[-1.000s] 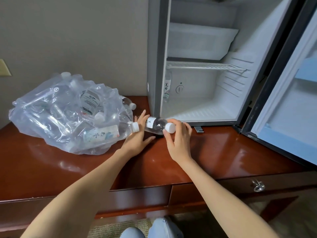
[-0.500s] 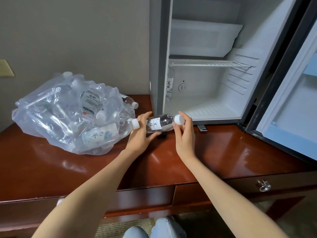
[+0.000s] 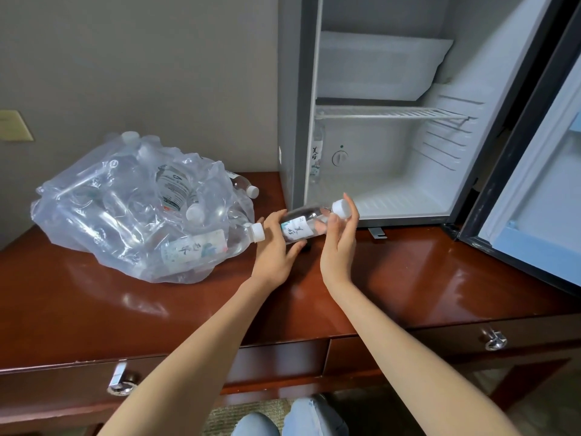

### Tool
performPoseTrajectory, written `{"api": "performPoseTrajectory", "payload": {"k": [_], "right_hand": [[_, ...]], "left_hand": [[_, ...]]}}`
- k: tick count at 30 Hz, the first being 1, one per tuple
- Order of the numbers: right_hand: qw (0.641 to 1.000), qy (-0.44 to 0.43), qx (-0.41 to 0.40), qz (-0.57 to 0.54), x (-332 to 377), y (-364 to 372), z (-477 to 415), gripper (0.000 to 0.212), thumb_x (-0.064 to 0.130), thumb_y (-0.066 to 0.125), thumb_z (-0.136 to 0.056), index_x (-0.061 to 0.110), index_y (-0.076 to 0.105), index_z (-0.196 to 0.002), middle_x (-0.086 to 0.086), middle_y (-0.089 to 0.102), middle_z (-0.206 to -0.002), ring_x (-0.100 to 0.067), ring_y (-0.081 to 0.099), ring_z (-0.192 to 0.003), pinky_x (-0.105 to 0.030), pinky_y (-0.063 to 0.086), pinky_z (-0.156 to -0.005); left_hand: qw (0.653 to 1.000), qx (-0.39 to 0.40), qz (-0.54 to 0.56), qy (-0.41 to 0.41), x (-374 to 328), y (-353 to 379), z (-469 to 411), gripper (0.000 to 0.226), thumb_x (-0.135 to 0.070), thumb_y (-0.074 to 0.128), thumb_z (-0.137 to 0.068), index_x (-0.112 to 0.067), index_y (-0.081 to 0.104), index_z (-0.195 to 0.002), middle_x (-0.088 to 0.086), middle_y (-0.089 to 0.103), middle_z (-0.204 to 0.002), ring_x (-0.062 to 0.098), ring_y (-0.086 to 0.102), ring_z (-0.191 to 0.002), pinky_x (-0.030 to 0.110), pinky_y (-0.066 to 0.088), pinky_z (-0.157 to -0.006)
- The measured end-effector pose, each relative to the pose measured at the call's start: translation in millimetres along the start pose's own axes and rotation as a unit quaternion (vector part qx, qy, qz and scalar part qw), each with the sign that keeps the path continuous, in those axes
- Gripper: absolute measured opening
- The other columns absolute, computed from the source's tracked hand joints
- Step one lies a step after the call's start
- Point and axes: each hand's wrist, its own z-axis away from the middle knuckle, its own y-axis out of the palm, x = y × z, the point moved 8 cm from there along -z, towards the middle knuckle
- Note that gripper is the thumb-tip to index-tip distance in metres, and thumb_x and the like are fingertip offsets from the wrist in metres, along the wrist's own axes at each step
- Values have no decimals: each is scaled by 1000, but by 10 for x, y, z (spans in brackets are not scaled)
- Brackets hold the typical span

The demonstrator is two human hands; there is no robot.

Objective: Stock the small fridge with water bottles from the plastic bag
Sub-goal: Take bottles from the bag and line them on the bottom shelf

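Bottle (image 3: 300,229) is a clear one with a white label and a white cap (image 3: 341,208). Both hands hold it off the table (image 3: 408,272), just in front of the near left corner of the fridge (image 3: 295,121). It lies almost level, with the cap end tipped up toward the far right. The left hand (image 3: 275,247) grasps the base end, fingers curled over the top and thumb underneath. The right hand (image 3: 339,243) holds the neck end, thumb against the neck and fingers reaching up behind the cap.

The fridge stands at the far right of the table with its door (image 3: 534,190) swung wide to the right. Inside, a stocked bottle (image 3: 317,158) stands upright at the far left of the floor, beside the dial (image 3: 340,157). Nothing shows on the wire shelf (image 3: 386,112) above it. The bag (image 3: 135,209) slumps at the left of the table, full of bottles, and a loose bottle (image 3: 243,185) lies just behind it.

The step in hand looks like the carry from bag to fridge, and the task seems barely begun. The next move calls for turning the bottle upright — cap up — passing it over the sill and standing it near the stocked bottle without knocking that one over. One hand could finish this while the other goes to the bag.
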Motion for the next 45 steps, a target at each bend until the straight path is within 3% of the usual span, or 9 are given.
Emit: {"api": "performPoseTrajectory", "payload": {"k": [5, 11, 17, 21, 25, 31, 36, 41, 45], "right_hand": [[999, 29, -8, -27, -124, 63, 5, 47, 32, 27, -101, 16, 34, -144, 44, 53, -109, 26, 50, -103, 3, 34, -84], [1000, 23, 4, -2, -51, 51, 43, 53, 45, 29, -97, 17, 28, -142, 31, 44, -117, 29, 43, -102, 6, 29, -83], [994, 4, 89, 64, -11, 180, 142, 69, 60, 41, -85, 29, 18, -142, 5, 59, -117, -12, 63, -98, -19, 48, -80], [987, 18, 140, 72, -11, 255, 178, 74, 63, 45, -82, 33, 17, -144, 0, 61, -126, -19, 65, -105, -35, 54, -86], [986, 52, 161, 8, -29, 211, 199, 50, 60, 51, -81, 55, 27, -125, 16, 63, -112, -7, 65, -103, -26, 53, -88], [968, 94, 231, 20, -114, 203, 258, 34, 44, 58, -89, 35, 40, -117, 13, 66, -102, -4, 67, -92, -29, 57, -79], [957, 90, 264, 82, -104, 194, 321, 38, 64, 57, -78, 37, 49, -103, 12, 68, -97, -5, 68, -88, -26, 56, -76], [947, 181, 259, -53, -143, 126, 335, 22, 30, 65, -90, 25, 57, -109, 2, 70, -102, -9, 70, -90, -21, 55, -71], [938, 187, 286, -50, -143, 61, 393, 34, 32, 69, -86, 19, 59, -115, -7, 70, -107, -16, 71, -94, -31, 58, -80]], "left_hand": [[999, 37, 2, 3, -22, 67, 50, 73, -14, 63, -90, -5, 20, -149, 9, 30, -148, 20, 25, -138, 19, 17, -110], [998, 3, 54, -17, -41, -18, 113, 61, -20, 72, -84, -10, 36, -133, -4, 36, -121, 17, 47, -116, 19, 38, -96], [992, 46, 82, -80, 14, 56, 163, 54, -36, 68, -84, -22, 29, -118, 0, 50, -120, 17, 60, -93, 31, 47, -81], [986, 88, 112, -88, -12, 136, 221, 52, -36, 61, -87, -18, 26, -121, 3, 41, -125, 17, 53, -108, 29, 45, -88], [996, 77, 42, -35, -97, 107, 226, 63, -35, 58, -92, -2, 26, -136, 9, 42, -133, 21, 42, -123, 37, 37, -103], [989, 99, 96, -48, -103, 48, 357, 53, -29, 58, -94, -16, 25, -133, -5, 58, -118, 0, 63, -96, 22, 49, -86], [984, 122, 114, -55, -161, 23, 465, 46, -25, 55, -96, -12, 29, -132, 0, 67, -112, 10, 67, -95, 37, 53, -88], [981, 143, 125, -48, -241, 29, 512, 61, -16, 64, -91, -18, 28, -140, -20, 60, -109, -12, 62, -94, 7, 46, -81], [976, 126, 159, -79, -222, 19, 569, 55, -18, 62, -92, -18, 31, -138, -4, 62, -123, 3, 63, -106, 26, 49, -94]]}}
